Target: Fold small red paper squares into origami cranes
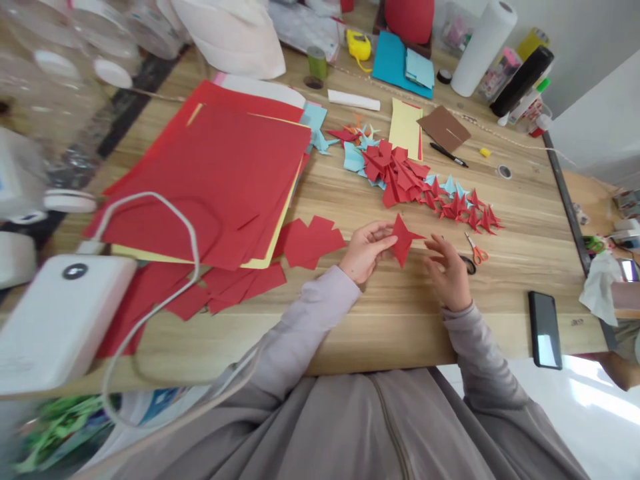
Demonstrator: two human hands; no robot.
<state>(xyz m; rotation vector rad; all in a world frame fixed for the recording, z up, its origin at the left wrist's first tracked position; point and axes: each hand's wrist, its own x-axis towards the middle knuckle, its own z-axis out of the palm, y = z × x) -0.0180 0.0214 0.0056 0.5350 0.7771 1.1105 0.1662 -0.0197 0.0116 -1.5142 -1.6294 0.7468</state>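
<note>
Between the thumb and fingers of my left hand (367,251) is a folded red paper piece (401,241) with pointed tips. My right hand (448,272) is just right of it, fingers spread, holding nothing. Beyond my hands lies a pile of folded red papers (395,172), with small red cranes (457,207) and light blue cranes (453,187) at its right. Cut red papers (313,243) lie left of my left hand. Orange-handled scissors (479,254) rest right of my right hand.
A stack of large red sheets (215,173) covers the table's left side, with a white power bank (65,320) and looped cable in front. A phone (545,330) lies near the right front edge. A black pen (449,155) and brown paper (444,129) lie farther back.
</note>
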